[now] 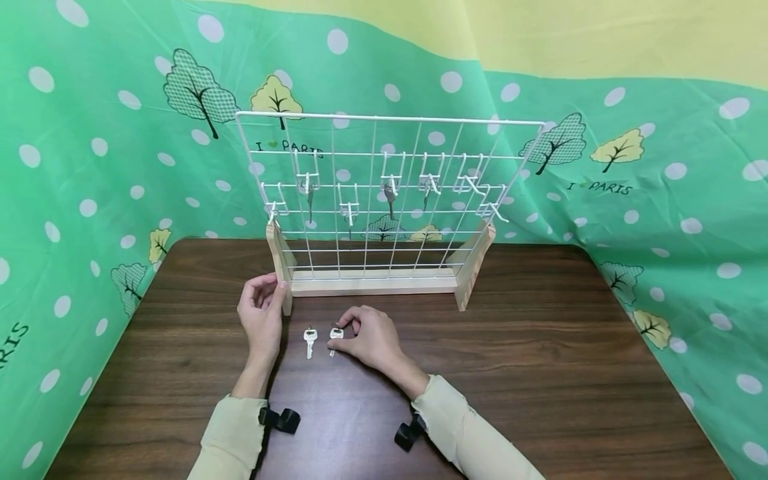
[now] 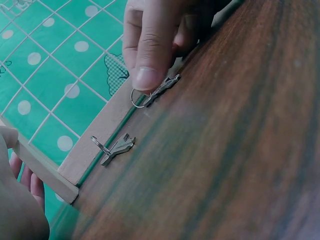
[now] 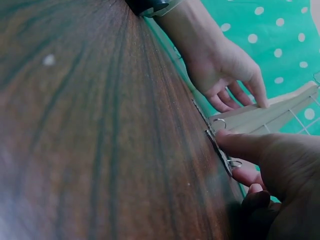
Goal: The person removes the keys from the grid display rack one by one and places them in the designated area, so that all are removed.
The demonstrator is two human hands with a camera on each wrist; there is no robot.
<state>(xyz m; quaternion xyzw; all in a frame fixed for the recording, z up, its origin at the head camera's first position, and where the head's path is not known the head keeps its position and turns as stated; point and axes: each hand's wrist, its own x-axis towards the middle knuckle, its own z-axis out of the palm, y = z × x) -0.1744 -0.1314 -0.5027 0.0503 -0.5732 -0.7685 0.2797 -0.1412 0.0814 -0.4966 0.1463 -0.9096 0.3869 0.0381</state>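
A white wire grid rack [image 1: 372, 283] stands on wooden side legs. My left hand [image 1: 263, 312] holds the rack's left wooden leg [image 1: 279, 267], thumb on one side and fingers on the other. In front of the rack, my right hand [image 1: 373, 339] pinches a silver key [image 1: 337, 333] between thumb and index finger. This key, fitted with a ring, is still down at the tabletop in the right wrist view. Just left of it lies a second silver key [image 1: 309, 341], whose split ring [image 2: 100, 144] stands up in the left wrist view.
White hooks hang on the grid; several carry keys, such as the hanging key [image 1: 391, 192]. The upper right hook [image 1: 471, 184] and lower right hook [image 1: 492, 212] show no key. Beneath is a dark wooden table [image 1: 570, 373], with a green dotted cloth [image 1: 630, 213] behind.
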